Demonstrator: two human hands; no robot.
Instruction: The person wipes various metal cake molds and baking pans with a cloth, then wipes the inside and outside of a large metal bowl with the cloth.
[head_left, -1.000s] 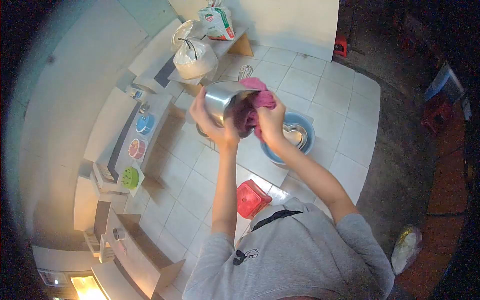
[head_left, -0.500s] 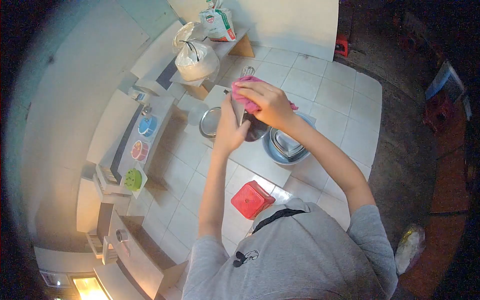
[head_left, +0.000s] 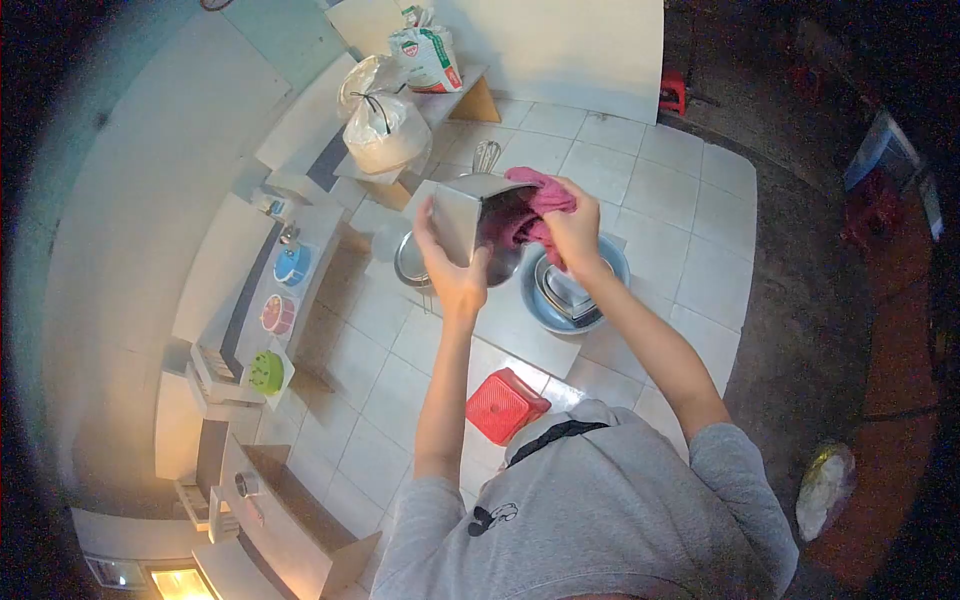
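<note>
My left hand (head_left: pixel 456 278) is wrapped round a square metal cake tin (head_left: pixel 456 222), gripping its side and lower edge. The tin is tilted so that its dark, shiny open side faces right. In my right hand (head_left: pixel 576 230) is a bunched pink cloth (head_left: pixel 545 192), pressed at the tin's opening with part of it inside. Below the hands, a blue basin (head_left: pixel 618 262) holds nested metal tins (head_left: pixel 572 290). A round metal sieve (head_left: pixel 408 262) lies left of my left hand. Beyond the tin, the wires of a whisk (head_left: pixel 486 157) show.
A red plastic stool (head_left: pixel 505 405) stands close in front of my body. Toy-like cakes in blue (head_left: pixel 292 265), pink (head_left: pixel 278 314) and green (head_left: pixel 266 372) line the left shelf. A tied white bag (head_left: pixel 385 135) and a printed sack (head_left: pixel 427 60) sit on the far bench.
The tin has turned, so its open side now shows. My right hand has moved right and slightly down, taking the cloth from the tin's outside to its opening.
</note>
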